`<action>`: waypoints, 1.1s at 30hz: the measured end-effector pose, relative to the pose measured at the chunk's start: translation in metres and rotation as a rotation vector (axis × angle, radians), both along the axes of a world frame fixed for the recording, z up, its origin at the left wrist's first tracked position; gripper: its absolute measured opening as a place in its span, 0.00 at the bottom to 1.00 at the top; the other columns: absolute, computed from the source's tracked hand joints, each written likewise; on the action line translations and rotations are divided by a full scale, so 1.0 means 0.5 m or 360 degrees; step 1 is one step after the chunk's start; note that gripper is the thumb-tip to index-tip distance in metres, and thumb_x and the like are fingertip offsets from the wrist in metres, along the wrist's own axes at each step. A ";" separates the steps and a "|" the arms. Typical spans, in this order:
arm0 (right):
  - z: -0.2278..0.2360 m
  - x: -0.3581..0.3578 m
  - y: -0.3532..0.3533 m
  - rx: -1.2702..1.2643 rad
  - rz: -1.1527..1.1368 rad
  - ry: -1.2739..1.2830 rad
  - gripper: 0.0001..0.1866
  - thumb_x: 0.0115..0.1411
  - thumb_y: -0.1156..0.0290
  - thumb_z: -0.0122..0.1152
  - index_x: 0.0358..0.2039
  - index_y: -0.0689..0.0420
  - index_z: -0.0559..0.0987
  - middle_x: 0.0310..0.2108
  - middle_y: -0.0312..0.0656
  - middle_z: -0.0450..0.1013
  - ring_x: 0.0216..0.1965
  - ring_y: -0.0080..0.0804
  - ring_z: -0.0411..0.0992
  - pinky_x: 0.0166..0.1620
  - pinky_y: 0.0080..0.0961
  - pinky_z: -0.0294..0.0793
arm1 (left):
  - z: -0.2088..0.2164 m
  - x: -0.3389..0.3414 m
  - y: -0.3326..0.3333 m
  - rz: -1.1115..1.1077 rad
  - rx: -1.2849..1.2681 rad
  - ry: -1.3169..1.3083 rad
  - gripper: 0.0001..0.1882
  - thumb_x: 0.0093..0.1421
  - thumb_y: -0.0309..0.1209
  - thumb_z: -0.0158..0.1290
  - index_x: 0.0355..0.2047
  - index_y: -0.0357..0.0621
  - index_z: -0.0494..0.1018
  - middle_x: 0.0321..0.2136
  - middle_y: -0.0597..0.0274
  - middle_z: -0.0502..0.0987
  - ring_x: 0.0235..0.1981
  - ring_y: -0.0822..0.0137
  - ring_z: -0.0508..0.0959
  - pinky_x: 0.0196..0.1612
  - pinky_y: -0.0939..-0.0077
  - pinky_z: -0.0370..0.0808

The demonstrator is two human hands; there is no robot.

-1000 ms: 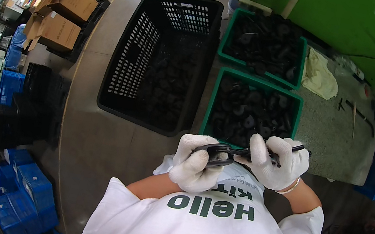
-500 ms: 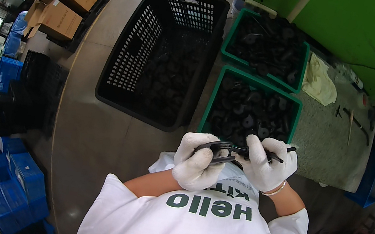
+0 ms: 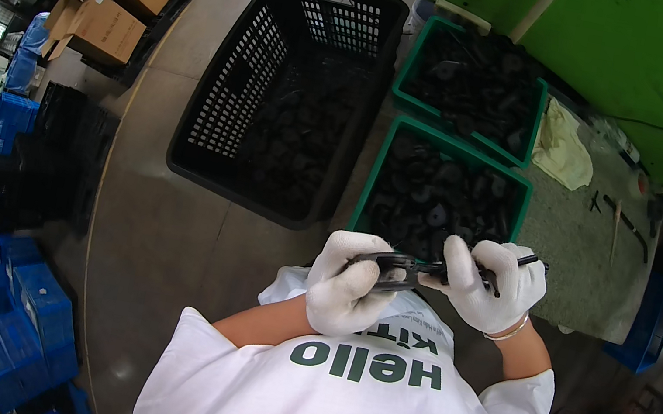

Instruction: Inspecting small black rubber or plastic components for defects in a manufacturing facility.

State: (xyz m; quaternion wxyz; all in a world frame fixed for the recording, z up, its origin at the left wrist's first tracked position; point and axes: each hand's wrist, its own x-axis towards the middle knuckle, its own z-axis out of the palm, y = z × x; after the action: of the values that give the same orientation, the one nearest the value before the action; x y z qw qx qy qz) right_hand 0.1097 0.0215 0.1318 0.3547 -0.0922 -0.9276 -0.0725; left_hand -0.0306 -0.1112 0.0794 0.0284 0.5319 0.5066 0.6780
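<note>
Much of the black part (image 3: 394,262) is covered by gloved fingers, so its full shape, and whether it is one piece or several, cannot be told. It lies between the two hands: the left hand (image 3: 351,286) grips its broader end, and the right hand (image 3: 491,284) is closed on the slimmer stretch, a thin black rod (image 3: 528,260) jutting out past it. Just beyond the hands, the nearer green bin (image 3: 524,207) is heaped with dark pieces; the farther green bin (image 3: 537,119) holds more, their outlines merging. Left of the hands, the black crate (image 3: 241,194) has similar pieces, dim in shadow.
</note>
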 end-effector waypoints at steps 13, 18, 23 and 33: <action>0.018 0.013 0.001 -0.0006 0.0050 -0.0058 0.20 0.41 0.53 0.71 0.34 0.46 0.79 0.24 0.32 0.61 0.13 0.17 0.61 0.14 0.15 0.55 | 0.006 0.010 0.015 -0.0061 0.0200 -0.0068 0.33 0.50 0.20 0.63 0.53 0.52 0.60 0.33 0.46 0.70 0.20 0.72 0.72 0.19 0.89 0.71; 0.019 0.014 -0.001 -0.0007 0.0008 -0.0033 0.20 0.42 0.52 0.71 0.35 0.46 0.79 0.24 0.31 0.61 0.13 0.17 0.61 0.14 0.15 0.55 | 0.011 0.008 0.018 -0.0060 0.0162 -0.0017 0.33 0.51 0.20 0.62 0.54 0.52 0.60 0.33 0.46 0.70 0.20 0.72 0.72 0.19 0.89 0.71; 0.015 0.013 -0.008 -0.0062 -0.0034 0.0009 0.20 0.43 0.52 0.71 0.35 0.46 0.79 0.25 0.31 0.61 0.13 0.17 0.60 0.14 0.16 0.55 | 0.016 0.005 0.023 -0.0013 0.0166 0.0036 0.32 0.52 0.20 0.62 0.53 0.50 0.60 0.33 0.47 0.70 0.21 0.72 0.73 0.20 0.88 0.71; -0.010 0.012 -0.016 -0.0037 -0.0065 -0.0022 0.19 0.44 0.57 0.70 0.37 0.48 0.79 0.25 0.31 0.60 0.13 0.16 0.61 0.14 0.15 0.56 | 0.015 0.009 0.017 0.0049 0.0159 0.0052 0.22 0.48 0.14 0.60 0.40 0.41 0.64 0.33 0.49 0.71 0.24 0.67 0.75 0.23 0.83 0.73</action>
State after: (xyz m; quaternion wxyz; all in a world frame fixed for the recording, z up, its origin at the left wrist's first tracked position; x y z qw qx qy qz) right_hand 0.1158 0.0135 0.1267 0.3457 -0.1147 -0.9287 -0.0696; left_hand -0.0260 -0.1027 0.0870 -0.0169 0.5359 0.4807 0.6939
